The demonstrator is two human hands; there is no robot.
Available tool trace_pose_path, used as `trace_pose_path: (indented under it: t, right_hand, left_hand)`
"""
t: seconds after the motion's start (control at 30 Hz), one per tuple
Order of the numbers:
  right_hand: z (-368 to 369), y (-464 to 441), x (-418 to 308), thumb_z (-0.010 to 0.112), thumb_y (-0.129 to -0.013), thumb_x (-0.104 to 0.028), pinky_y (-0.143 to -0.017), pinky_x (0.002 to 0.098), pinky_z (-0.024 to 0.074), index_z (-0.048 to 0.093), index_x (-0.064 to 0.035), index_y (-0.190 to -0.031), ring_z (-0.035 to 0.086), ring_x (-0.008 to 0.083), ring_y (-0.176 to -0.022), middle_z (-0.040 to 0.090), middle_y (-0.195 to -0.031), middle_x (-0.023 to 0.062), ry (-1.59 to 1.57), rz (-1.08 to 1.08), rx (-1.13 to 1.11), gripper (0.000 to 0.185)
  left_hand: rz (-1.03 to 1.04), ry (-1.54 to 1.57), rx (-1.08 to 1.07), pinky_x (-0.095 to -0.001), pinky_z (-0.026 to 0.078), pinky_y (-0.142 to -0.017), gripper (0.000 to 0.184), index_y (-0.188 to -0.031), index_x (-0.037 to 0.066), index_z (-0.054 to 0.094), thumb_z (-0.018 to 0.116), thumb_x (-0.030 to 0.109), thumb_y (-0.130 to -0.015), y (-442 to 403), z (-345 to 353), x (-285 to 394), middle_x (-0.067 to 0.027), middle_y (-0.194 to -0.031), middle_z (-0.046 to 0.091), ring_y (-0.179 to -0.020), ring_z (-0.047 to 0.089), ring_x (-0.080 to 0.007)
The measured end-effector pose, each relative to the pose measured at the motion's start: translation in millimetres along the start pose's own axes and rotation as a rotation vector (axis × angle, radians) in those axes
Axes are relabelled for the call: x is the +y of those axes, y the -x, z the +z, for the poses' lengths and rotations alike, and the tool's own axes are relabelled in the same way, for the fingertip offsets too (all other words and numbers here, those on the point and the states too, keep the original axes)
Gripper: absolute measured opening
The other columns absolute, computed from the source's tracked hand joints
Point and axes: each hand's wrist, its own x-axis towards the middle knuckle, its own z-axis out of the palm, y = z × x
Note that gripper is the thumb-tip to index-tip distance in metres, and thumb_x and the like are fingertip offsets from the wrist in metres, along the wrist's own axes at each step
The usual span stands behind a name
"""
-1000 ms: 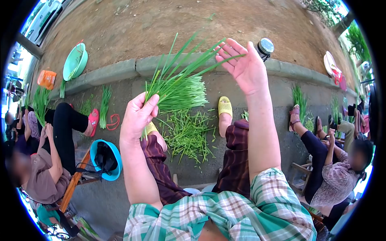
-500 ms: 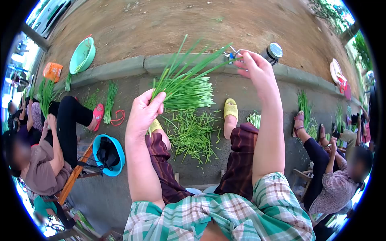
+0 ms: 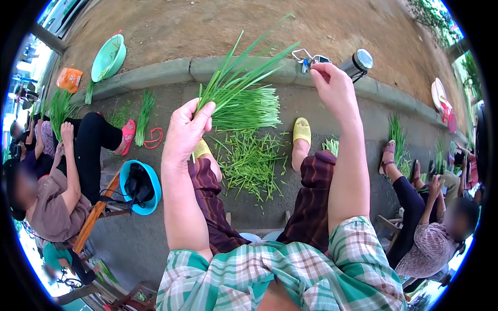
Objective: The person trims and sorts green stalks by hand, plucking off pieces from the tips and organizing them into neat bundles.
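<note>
My left hand (image 3: 189,124) is closed round a bunch of long thin green chives (image 3: 228,90), their tips fanning up to the right. My right hand (image 3: 333,87) is raised to the right of the tips, apart from them; its thumb and forefinger are bent with a gap between, and I see nothing in them. Beneath the bunch, a thick stack of chives (image 3: 254,109) lies on the ground, cut ends to the right. Nearer my feet is a loose heap of short green pieces (image 3: 249,163), between my yellow slippers (image 3: 301,130).
A low concrete kerb (image 3: 218,70) runs across ahead. By it are a steel flask (image 3: 358,63) and keys (image 3: 305,65). A blue basin (image 3: 150,199) with a black bag stands at left. Seated people handle greens on both sides; a green basin (image 3: 115,54) lies beyond the kerb.
My right hand has come away from the chive tips, moving slightly right. The blade it was by has sprung back toward the bunch. My left hand keeps its hold.
</note>
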Motion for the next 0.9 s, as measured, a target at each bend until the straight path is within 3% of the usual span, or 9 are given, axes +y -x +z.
trace_pose_path:
  t: [0.07, 0.17, 0.27, 0.4, 0.47, 0.57, 0.73, 0.8, 0.9]
  right_hand:
    - [3, 0, 5, 0.063, -0.09, -0.019, -0.08, 0.0377, 0.0523, 0.066, -0.0025, -0.114, 0.068, 0.0298, -0.087, 0.071, -0.097, 0.0159, 0.034, -0.03, 0.034, 0.029]
    - [5, -3, 6, 0.058, -0.091, -0.014, -0.094, 0.0411, 0.0487, 0.057, -0.0064, -0.127, 0.061, 0.0332, -0.111, 0.06, -0.126, 0.0189, 0.114, -0.061, 0.009, 0.037]
    - [10, -5, 15, 0.056, -0.091, -0.01, -0.1, 0.0413, 0.0458, 0.057, -0.0065, -0.128, 0.055, 0.0346, -0.12, 0.055, -0.133, 0.0191, 0.106, -0.295, 0.087, 0.037]
    - [6, -1, 10, 0.052, -0.093, -0.009, -0.106, 0.0369, 0.0397, 0.055, -0.0114, -0.134, 0.049, 0.0307, -0.128, 0.051, -0.139, 0.0157, 0.101, -0.228, -0.055, 0.041]
    - [8, -3, 12, 0.052, -0.094, -0.011, -0.1, 0.0371, 0.0443, 0.059, -0.0114, -0.129, 0.057, 0.0308, -0.119, 0.059, -0.129, 0.0158, 0.146, -0.277, 0.0, 0.037]
    - [1, -2, -1, 0.057, -0.092, -0.014, -0.074, 0.0323, 0.0528, 0.069, -0.0054, -0.112, 0.069, 0.0202, -0.081, 0.071, -0.084, 0.0089, 0.123, -0.067, -0.144, 0.025]
    - [1, -5, 4, 0.061, -0.09, -0.013, -0.069, 0.0295, 0.0527, 0.069, -0.0006, -0.107, 0.068, 0.0149, -0.075, 0.07, -0.084, 0.0067, 0.078, -0.027, -0.144, 0.022]
    - [1, -5, -1, 0.066, -0.086, -0.018, -0.075, 0.0375, 0.0532, 0.072, -0.0034, -0.098, 0.07, 0.0291, -0.082, 0.071, -0.085, 0.0155, 0.008, 0.02, -0.036, 0.019]
    - [-5, -3, -7, 0.067, -0.085, -0.019, -0.076, 0.0369, 0.0536, 0.072, -0.0027, -0.095, 0.07, 0.0275, -0.081, 0.072, -0.084, 0.0144, 0.04, 0.054, -0.027, 0.02]
  left_hand:
    - [-0.057, 0.089, -0.015, -0.0185, 0.027, -0.048, 0.017, -0.086, 0.012, 0.064, 0.064, 0.025, -0.096, 3, 1, 5, 0.0081, -0.063, 0.052, -0.053, 0.038, 0.0008]
    - [-0.056, 0.139, -0.059, -0.0171, 0.024, -0.045, 0.014, -0.089, 0.012, 0.064, 0.064, 0.024, -0.096, 3, -1, 5, 0.0072, -0.064, 0.053, -0.049, 0.036, 0.0014]
    - [-0.051, 0.176, -0.107, -0.0172, 0.023, -0.043, 0.014, -0.093, 0.011, 0.065, 0.063, 0.023, -0.097, 2, -4, 1, 0.0058, -0.065, 0.054, -0.048, 0.035, 0.0009]
    - [-0.033, 0.18, -0.15, -0.0165, 0.024, -0.043, 0.026, -0.112, 0.005, 0.067, 0.059, 0.026, -0.099, 1, -6, -1, 0.0048, -0.065, 0.052, -0.047, 0.035, 0.0005]
    - [-0.003, 0.211, -0.157, -0.0167, 0.025, -0.043, 0.027, -0.112, 0.004, 0.067, 0.059, 0.026, -0.1, 1, -6, -1, 0.005, -0.064, 0.051, -0.047, 0.035, 0.0003]
    - [-0.016, 0.26, -0.11, -0.0169, 0.024, -0.043, 0.023, -0.109, 0.005, 0.068, 0.059, 0.024, -0.099, 2, -5, 4, 0.005, -0.064, 0.052, -0.047, 0.035, 0.0001]
    - [-0.025, 0.26, -0.048, -0.0166, 0.025, -0.042, 0.029, -0.115, 0.005, 0.067, 0.058, 0.027, -0.1, -3, -8, 3, 0.0051, -0.065, 0.05, -0.046, 0.035, -0.0001]
    - [-0.03, 0.258, -0.013, -0.0165, 0.025, -0.042, 0.029, -0.115, 0.005, 0.067, 0.059, 0.028, -0.1, -3, -8, 3, 0.0052, -0.065, 0.05, -0.046, 0.035, 0.0]
    - [-0.03, 0.276, 0.01, -0.0162, 0.025, -0.042, 0.029, -0.115, 0.006, 0.067, 0.059, 0.029, -0.099, -2, -8, 3, 0.0053, -0.065, 0.05, -0.046, 0.035, 0.0001]
